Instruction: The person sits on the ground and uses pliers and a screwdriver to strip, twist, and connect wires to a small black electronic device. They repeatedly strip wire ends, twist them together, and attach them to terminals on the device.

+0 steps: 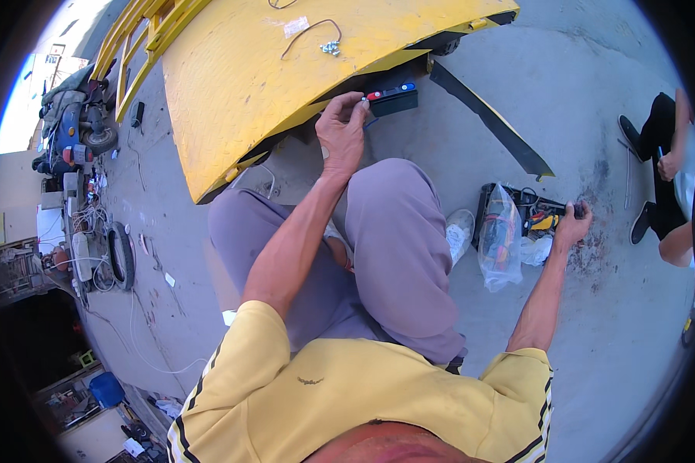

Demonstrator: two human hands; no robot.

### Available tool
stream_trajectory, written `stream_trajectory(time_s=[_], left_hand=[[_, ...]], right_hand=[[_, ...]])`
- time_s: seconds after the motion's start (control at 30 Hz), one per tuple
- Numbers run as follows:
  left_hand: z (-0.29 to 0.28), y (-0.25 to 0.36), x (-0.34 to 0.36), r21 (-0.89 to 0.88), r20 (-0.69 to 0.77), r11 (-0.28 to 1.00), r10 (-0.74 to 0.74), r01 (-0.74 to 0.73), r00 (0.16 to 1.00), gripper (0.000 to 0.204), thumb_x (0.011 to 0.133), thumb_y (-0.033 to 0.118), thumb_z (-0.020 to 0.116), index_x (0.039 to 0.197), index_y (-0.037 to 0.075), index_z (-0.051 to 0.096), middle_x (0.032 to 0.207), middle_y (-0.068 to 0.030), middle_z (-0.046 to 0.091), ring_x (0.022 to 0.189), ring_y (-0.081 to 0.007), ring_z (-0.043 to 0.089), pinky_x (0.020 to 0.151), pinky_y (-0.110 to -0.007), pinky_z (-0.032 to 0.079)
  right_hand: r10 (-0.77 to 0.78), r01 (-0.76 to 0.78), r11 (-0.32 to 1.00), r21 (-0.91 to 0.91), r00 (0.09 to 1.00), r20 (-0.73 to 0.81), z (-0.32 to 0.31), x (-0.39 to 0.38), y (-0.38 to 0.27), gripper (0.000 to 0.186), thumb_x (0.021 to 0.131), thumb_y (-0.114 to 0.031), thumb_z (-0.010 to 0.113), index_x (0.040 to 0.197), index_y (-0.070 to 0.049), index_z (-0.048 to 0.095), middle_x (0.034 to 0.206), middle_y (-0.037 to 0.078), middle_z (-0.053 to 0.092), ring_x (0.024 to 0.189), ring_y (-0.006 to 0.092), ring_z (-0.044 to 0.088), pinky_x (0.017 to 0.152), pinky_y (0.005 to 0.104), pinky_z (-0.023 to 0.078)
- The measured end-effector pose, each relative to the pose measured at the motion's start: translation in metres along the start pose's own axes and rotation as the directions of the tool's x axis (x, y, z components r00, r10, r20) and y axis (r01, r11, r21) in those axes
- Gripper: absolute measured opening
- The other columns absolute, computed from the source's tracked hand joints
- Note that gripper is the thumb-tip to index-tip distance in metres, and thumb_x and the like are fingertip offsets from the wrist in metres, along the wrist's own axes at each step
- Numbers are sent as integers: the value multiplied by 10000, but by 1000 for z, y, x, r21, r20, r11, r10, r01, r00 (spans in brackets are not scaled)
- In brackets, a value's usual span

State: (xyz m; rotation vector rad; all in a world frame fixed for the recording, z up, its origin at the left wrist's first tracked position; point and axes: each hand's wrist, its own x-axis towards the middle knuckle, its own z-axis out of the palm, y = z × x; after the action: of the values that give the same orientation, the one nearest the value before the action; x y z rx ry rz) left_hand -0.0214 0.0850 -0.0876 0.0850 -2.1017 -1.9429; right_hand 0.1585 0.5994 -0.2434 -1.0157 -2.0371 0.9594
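Note:
My left hand (341,133) reaches to the edge of a yellow steel platform (247,92), thumb and forefinger pinched together. A tiny pale piece shows at the fingertips, too small to name. Right beside them is a black battery (398,102) with a red and a blue terminal cap, under the platform's edge. Off to the right, my right hand (573,225) closes on a dark piece at the end of a black tool case (483,208); what it is I cannot make out. Yellow-and-black tools (544,222) lie in the case, and a clear plastic bag (500,243) hangs over its front.
Loose nuts or bolts (330,48) and a brown wire (316,29) lie on the platform. A long dark metal strip (490,119) slants across the floor. Another person (676,166) is at the right. A scooter (73,127), a tyre (121,256) and tangled cables are at the left.

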Motion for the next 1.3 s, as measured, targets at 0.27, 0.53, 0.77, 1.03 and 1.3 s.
stream_trajectory(time_s=[0.27, 0.53, 0.77, 1.03, 1.3], left_hand=[[-12, 6, -4, 229, 106, 973, -33, 8, 994, 167, 960, 79, 718, 1104, -5, 707, 905, -29, 716, 828, -92, 663, 775, -258, 543], [-43, -7, -7, 442, 317, 896, -105, -49, 942, 201, 987, 115, 641, 1144, -11, 635, 1074, -159, 733, 1005, -254, 708, 897, -374, 549], [-38, 8, -16, 401, 458, 914, -148, -55, 877, 174, 1001, 128, 614, 1138, 20, 604, 1479, -268, 569, 1312, -399, 606, 1060, -409, 477], [-24, -2, -19, 331, 461, 940, -86, -82, 883, 164, 988, 129, 623, 1113, 27, 595, 1600, -322, 377, 1344, -499, 529, 1105, -454, 444], [-8, -14, -23, 326, 391, 940, -39, -99, 920, 147, 980, 103, 636, 1098, 28, 591, 1572, -332, 411, 1379, -484, 496, 1136, -442, 412]], right_hand=[[-372, 360, 840, 405, 927, -53, -69, -20, -281, 358, 1035, -107, 677, 1375, -15, 608, 1109, 80, 691, 1044, 148, 663, 973, 294, 547], [-464, -67, 677, 733, 734, 496, -36, -119, -475, 240, 1042, -116, 601, 1247, 7, 629, 804, 16, 604, 641, 63, 508, 573, 228, 441], [135, -423, 892, 161, 589, 797, 123, -147, -369, 478, 989, -425, 697, 1159, 14, 615, 976, 72, 622, 604, 81, 472, 432, 222, 323], [214, -617, 781, 100, 414, 885, 198, -159, -332, 681, 901, -632, 716, 1167, -9, 641, 970, 98, 610, 553, 123, 488, 413, 241, 308], [143, -720, 690, 74, 236, 961, 212, -149, -343, 538, 890, -623, 708, 1067, -127, 597, 817, 10, 550, 568, 106, 480, 418, 226, 290]])
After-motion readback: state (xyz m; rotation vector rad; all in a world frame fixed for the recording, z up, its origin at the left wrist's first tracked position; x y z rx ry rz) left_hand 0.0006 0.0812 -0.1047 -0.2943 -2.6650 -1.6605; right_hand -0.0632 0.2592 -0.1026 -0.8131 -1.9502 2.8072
